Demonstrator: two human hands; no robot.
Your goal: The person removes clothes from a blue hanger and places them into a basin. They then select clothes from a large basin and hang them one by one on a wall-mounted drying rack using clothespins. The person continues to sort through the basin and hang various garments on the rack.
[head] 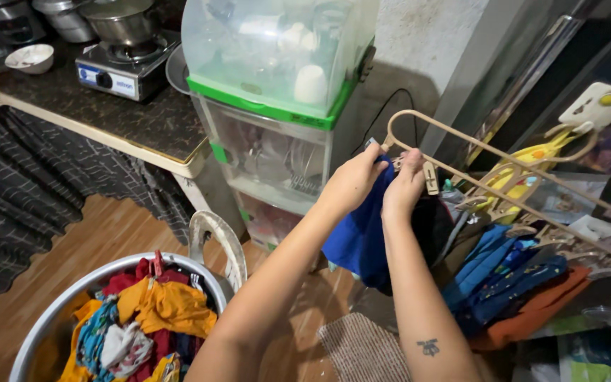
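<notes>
Cramped kitchen corner, open wooden floor [100,240] beside laundry basin [58,304], left hand [351,182] and right hand [404,185] pinching blue cloth [358,240] at beige hanger [461,152] edge.

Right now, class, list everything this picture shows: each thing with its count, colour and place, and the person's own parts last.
blue cloth: one, blue, pinched against the hanger by both hands
hanger: one, beige, with clips, at upper right
clothespin: one, beige, beside the right hand
hung clothes: several, blue and orange, lower right
laundry basin: one, white, lower left, full of mixed red, yellow and white clothes
dish cabinet: one, clear with green trim, centre
gas stove: one, silver, on the counter, with a pot on it
bowl: one, white, on the counter
mat: one, brown, on the floor
left hand: gripping the cloth
right hand: gripping the cloth
</notes>
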